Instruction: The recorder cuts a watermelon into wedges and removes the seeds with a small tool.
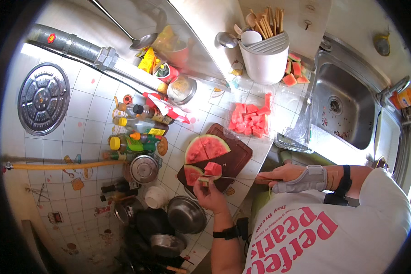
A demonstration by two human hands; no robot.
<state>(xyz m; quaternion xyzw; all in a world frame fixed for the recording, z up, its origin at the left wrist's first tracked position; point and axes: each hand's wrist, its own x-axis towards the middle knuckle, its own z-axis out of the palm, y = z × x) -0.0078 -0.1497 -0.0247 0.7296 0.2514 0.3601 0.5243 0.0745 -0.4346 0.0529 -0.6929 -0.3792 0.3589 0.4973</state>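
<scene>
My right hand, in a grey wrist brace, grips the wooden handle of a kitchen knife. Its thin blade reaches left across a watermelon piece. My left hand pinches a small piece of watermelon rind beside the blade. A red chunk of watermelon flesh sits just above the blade, and a watermelon wedge lies at the fingertips. All rest on a brown cutting board, whose far part bears two larger watermelon wedges, side by side.
A clear plastic container of watermelon cubes stands beyond the board, its lid open toward the steel sink. Watermelon rinds lie near a white utensil holder. Several bottles line the wall; steel bowls stand left of me.
</scene>
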